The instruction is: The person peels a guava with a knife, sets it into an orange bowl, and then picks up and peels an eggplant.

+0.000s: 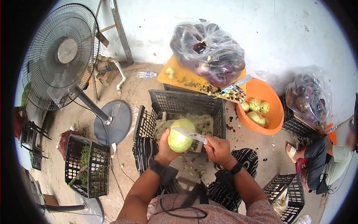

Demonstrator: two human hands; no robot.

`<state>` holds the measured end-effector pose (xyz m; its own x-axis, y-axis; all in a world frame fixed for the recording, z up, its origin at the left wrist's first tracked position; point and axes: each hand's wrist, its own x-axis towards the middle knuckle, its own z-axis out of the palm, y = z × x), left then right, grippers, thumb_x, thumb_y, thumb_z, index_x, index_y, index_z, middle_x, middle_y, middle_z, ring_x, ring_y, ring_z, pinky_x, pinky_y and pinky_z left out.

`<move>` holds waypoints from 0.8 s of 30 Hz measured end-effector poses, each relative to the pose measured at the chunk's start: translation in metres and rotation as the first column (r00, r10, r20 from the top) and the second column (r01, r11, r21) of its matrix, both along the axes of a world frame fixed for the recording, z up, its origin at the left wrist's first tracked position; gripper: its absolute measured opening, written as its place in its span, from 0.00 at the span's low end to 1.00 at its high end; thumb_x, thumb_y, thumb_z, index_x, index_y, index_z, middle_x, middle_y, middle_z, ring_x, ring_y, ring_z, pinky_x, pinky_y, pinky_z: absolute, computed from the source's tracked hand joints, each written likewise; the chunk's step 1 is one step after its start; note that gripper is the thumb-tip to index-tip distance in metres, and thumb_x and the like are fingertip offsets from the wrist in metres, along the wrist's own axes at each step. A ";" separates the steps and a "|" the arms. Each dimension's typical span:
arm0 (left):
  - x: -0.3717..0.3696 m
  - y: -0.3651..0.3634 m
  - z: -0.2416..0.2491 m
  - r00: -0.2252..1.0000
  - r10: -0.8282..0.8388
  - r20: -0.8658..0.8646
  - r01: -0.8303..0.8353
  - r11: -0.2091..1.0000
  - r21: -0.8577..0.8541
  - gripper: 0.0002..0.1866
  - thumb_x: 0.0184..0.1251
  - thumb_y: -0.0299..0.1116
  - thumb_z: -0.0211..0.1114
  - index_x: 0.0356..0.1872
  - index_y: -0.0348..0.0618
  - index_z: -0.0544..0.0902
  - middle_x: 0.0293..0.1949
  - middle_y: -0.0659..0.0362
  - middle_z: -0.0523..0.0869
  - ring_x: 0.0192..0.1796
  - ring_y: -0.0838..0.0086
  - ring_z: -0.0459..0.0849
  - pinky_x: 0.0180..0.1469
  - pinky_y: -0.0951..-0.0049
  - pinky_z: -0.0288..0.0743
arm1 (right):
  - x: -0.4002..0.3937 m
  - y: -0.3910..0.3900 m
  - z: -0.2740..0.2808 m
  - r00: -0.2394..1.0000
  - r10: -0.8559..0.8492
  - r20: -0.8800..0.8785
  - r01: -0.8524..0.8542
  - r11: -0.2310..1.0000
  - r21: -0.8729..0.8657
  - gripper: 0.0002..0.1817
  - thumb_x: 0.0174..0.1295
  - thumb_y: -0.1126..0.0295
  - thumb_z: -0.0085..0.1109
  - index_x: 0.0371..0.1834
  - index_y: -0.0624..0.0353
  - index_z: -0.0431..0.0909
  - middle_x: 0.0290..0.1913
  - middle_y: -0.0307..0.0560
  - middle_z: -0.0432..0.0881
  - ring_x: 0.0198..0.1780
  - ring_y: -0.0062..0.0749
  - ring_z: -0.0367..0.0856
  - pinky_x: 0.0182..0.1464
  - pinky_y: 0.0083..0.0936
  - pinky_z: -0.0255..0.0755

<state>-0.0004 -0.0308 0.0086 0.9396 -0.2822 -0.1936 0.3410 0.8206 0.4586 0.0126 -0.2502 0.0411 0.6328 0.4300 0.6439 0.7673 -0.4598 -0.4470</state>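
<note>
Your left hand [166,149] is clamped around the pale green vegetable [179,141], over the black crate [186,100] toward its near edge; your right hand [220,151] grips the knife [189,134], its blade against the vegetable. The orange basin [274,118], with more green ones inside, sits near the crate's far right corner

Both forearms are extended forward from the bottom of the view and angled inward, with the left hand [166,146] cupped, its palm turned inward, its thumb raised and its fingers curved. The right hand [219,150] is closed in a grip, its fingers bent and its knuckles turned outward, and is held just beside the left hand, at nearly the same height. Dark bands are worn on both wrists, which appear only slightly bent, though this is hard to judge through the lens distortion.
</note>
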 end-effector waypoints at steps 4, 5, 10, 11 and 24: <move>-0.001 0.005 -0.004 0.997 -0.051 0.061 0.062 0.981 -0.185 0.34 0.64 0.64 0.41 0.60 0.49 0.70 0.50 0.52 0.80 0.38 0.55 0.82 0.28 0.59 0.75 | 0.003 -0.004 -0.007 0.990 -0.130 -0.058 0.128 0.991 -0.046 0.14 0.56 0.72 0.58 0.44 0.65 0.78 0.26 0.51 0.80 0.23 0.42 0.79 0.26 0.31 0.73; -0.002 0.007 -0.003 0.997 -0.051 0.064 0.062 0.981 -0.186 0.34 0.64 0.64 0.41 0.60 0.49 0.70 0.50 0.52 0.80 0.38 0.55 0.82 0.28 0.59 0.75 | 0.005 -0.005 -0.010 0.967 -0.228 -0.115 0.222 0.973 -0.060 0.14 0.56 0.72 0.58 0.44 0.65 0.78 0.26 0.51 0.80 0.23 0.42 0.79 0.26 0.30 0.73; -0.005 0.004 0.001 0.992 0.113 0.057 -0.113 0.994 -0.002 0.34 0.63 0.59 0.51 0.66 0.51 0.66 0.56 0.51 0.77 0.53 0.55 0.80 0.52 0.56 0.77 | 0.002 -0.008 -0.004 0.971 -0.170 -0.167 0.182 0.982 0.056 0.14 0.56 0.73 0.58 0.45 0.65 0.78 0.25 0.52 0.79 0.22 0.42 0.79 0.26 0.29 0.72; -0.004 0.005 -0.002 0.992 0.116 0.055 -0.116 0.993 -0.006 0.34 0.63 0.59 0.51 0.66 0.51 0.66 0.56 0.51 0.77 0.53 0.55 0.80 0.52 0.56 0.77 | 0.000 -0.008 -0.004 0.982 -0.138 -0.132 0.146 0.988 0.052 0.15 0.55 0.73 0.58 0.46 0.65 0.78 0.25 0.51 0.79 0.22 0.41 0.79 0.26 0.28 0.72; -0.003 -0.002 0.008 0.977 0.104 0.184 -0.132 0.980 0.148 0.38 0.53 0.29 0.66 0.68 0.52 0.60 0.62 0.57 0.69 0.64 0.63 0.69 0.65 0.62 0.65 | -0.001 -0.002 0.001 1.000 -0.023 0.009 0.023 1.000 0.020 0.14 0.51 0.73 0.61 0.42 0.63 0.80 0.22 0.47 0.77 0.20 0.38 0.77 0.23 0.29 0.70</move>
<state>-0.0030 -0.0332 0.0164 0.9876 -0.1461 -0.0565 0.1489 0.7626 0.6295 0.0117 -0.2523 0.0417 0.6361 0.4023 0.6584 0.7610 -0.4683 -0.4491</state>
